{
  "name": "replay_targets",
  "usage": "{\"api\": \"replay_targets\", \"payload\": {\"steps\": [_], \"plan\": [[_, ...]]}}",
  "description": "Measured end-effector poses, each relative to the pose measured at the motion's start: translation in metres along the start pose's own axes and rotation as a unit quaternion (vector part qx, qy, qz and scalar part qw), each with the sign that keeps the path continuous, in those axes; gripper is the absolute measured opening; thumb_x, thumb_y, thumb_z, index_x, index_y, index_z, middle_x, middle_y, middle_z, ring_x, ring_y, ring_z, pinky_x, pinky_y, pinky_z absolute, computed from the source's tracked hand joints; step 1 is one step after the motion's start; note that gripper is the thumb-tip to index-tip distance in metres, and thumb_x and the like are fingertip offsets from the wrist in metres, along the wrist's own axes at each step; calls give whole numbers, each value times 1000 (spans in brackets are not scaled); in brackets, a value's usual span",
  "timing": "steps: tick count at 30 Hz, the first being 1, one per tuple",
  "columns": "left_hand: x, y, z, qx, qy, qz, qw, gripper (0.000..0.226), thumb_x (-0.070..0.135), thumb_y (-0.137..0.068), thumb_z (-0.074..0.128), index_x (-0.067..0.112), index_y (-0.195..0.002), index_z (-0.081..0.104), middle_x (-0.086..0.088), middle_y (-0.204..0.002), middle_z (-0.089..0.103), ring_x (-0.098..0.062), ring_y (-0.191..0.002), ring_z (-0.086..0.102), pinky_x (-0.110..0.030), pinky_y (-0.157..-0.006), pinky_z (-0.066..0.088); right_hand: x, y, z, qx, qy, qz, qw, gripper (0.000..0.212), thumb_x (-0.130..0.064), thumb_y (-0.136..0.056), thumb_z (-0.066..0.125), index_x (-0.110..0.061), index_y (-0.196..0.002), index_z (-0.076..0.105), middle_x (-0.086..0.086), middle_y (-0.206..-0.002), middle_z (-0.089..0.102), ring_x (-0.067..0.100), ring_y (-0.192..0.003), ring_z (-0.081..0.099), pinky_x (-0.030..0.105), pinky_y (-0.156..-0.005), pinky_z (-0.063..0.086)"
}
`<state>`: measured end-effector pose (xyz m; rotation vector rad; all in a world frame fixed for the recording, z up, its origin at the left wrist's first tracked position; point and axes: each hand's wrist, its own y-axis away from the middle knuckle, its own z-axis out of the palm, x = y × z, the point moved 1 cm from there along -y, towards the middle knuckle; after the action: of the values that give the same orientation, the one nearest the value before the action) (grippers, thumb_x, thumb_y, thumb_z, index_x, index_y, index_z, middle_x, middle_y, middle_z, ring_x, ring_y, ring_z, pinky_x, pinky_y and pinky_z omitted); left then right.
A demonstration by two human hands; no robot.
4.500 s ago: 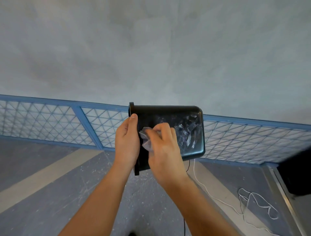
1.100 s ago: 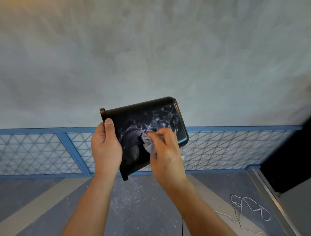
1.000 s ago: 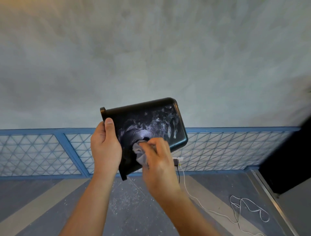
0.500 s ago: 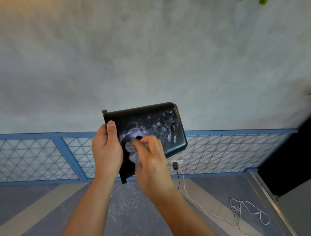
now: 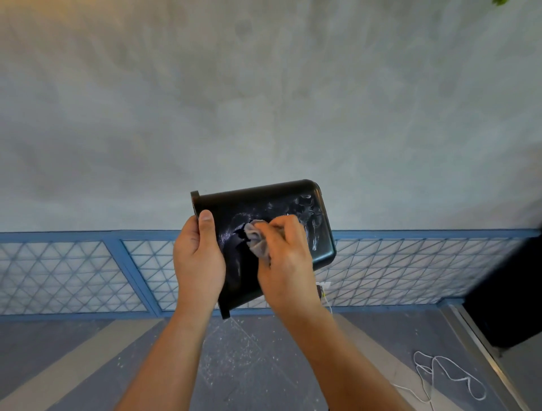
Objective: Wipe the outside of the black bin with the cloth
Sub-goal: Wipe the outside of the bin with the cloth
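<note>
The left hand [image 5: 199, 258] and right hand [image 5: 286, 264] are bare (forearms [image 5: 173, 360] too).

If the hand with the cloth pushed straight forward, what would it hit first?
Most likely the black bin; the right hand holds the cloth right against its side.

A blue-framed lattice rail [image 5: 73, 272] runs across the scene. Above it rises a mottled grey wall [image 5: 264, 102], with a bit of green leaf [image 5: 500, 2] at the top right corner. Below the rail lies a speckled grey floor [image 5: 249, 366] crossed by a beige stripe [image 5: 73, 372] slanting to the lower left. A small plug [image 5: 320, 290] sits against the rail's lower part. A white cord [image 5: 448, 378] lies looped on the floor to the lower right. At the rail's right end stands a black block [image 5: 510, 299], with a metal strip [image 5: 481, 349] along its base.
</note>
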<state>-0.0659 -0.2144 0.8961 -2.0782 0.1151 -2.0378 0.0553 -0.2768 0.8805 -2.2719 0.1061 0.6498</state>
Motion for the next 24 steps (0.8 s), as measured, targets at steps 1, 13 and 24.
{"api": "replay_targets", "payload": {"steps": [1,13,24], "plan": [[0,-3,-2,-1,3,4,1000,36,42,-112,42,20,-99,68,4,-80,71,-2,-73,68,-16,-63,51,2,2,1,2,6,7,1000,39,0,-88,73,-3,-126,68,6,-119,53,20,-102,56,32,-81,59],[-17,-22,15,-37,-7,-16,999,38,46,-111,43,23,-95,68,9,-78,70,-5,-75,67,-30,-71,53,23,-24,16,22,22,38,999,38,-2,-86,75,-4,-124,69,8,-120,53,21,-103,56,35,-85,58],[-17,-42,94,-37,-80,33,996,31,40,-110,48,21,-93,65,-2,-82,69,-8,-73,64,-23,-63,49,96,-87,-2,12,9,48,999,37,-5,-90,73,-5,-127,68,6,-121,51,20,-100,55,36,-83,58]]}}
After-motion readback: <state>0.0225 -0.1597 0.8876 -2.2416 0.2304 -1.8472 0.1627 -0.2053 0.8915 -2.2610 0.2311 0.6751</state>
